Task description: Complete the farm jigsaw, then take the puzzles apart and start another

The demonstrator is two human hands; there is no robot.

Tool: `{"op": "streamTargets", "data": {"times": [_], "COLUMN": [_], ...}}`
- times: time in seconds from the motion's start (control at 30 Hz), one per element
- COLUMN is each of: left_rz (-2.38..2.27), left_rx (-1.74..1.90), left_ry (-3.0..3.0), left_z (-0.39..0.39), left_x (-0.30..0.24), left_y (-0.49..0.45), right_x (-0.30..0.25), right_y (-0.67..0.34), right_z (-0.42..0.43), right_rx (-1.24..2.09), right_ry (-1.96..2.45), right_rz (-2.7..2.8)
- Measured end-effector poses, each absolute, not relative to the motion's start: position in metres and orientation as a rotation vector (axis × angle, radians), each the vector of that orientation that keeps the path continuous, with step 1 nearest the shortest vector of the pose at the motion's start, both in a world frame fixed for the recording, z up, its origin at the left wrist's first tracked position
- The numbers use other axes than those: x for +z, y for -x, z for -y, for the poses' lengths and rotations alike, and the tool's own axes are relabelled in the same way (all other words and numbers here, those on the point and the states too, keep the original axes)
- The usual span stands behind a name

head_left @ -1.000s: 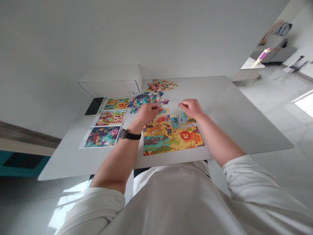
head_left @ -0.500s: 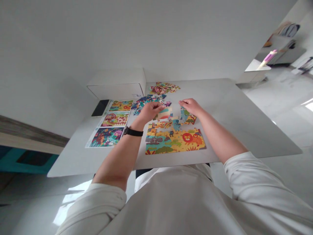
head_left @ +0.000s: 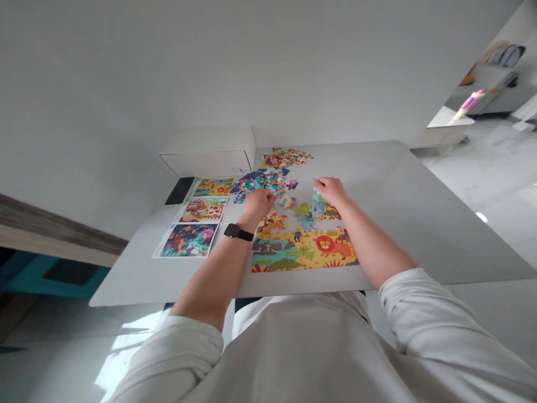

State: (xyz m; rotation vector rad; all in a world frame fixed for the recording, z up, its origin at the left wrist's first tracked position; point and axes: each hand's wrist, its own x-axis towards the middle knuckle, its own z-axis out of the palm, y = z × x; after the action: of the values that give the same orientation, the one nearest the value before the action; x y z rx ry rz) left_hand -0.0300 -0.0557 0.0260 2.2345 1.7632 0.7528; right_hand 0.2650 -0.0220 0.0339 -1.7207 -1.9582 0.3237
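Note:
A partly built jigsaw puzzle (head_left: 302, 249) with a lion and hippo lies on the white table (head_left: 398, 207) in front of me. My left hand (head_left: 258, 202), with a black watch on the wrist, is closed at the puzzle's upper left edge on a piece (head_left: 288, 201) beside it. My right hand (head_left: 331, 191) is closed in a pinch on a joined block of blue and green pieces (head_left: 321, 208) at the puzzle's upper right. A heap of loose blue pieces (head_left: 255, 182) lies just beyond my left hand.
Three picture cards (head_left: 197, 215) lie in a column at the left, with a black phone (head_left: 180, 190) beyond them. A white box (head_left: 210, 152) stands at the table's far edge. A second pile of reddish pieces (head_left: 285, 158) lies far centre.
My left hand drew back from the pale piece it held up and dropped to the puzzle's upper left edge. My right hand stayed pinched on the blue-green block. The camera tilted slightly.

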Motion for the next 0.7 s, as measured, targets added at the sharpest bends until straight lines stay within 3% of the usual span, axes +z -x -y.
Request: {"op": "streamTargets", "data": {"times": [0.2,0.33,0.53,0.7], "left_rz": [-1.32,-1.189,-1.354,-1.628], "left_rx": [0.839,0.76,0.636,0.699], "left_ry": [-2.286,-2.406,-2.442,-2.318], "left_z": [0.083,0.093,0.087,0.079], "left_x": [0.035,0.026,0.019,0.03], "left_y": [-0.012,-0.029,-0.003,0.039], "right_x": [0.046,0.043,0.037,0.05], "right_y": [-0.255,-0.253,-0.281,-0.291], "right_z": [0.03,0.034,0.034,0.048], "right_rx": [0.524,0.356,0.063,0.409], "right_ry": [1.486,1.538,1.747,1.581], "right_rz": [1.842,1.982,2.138,2.431]}}
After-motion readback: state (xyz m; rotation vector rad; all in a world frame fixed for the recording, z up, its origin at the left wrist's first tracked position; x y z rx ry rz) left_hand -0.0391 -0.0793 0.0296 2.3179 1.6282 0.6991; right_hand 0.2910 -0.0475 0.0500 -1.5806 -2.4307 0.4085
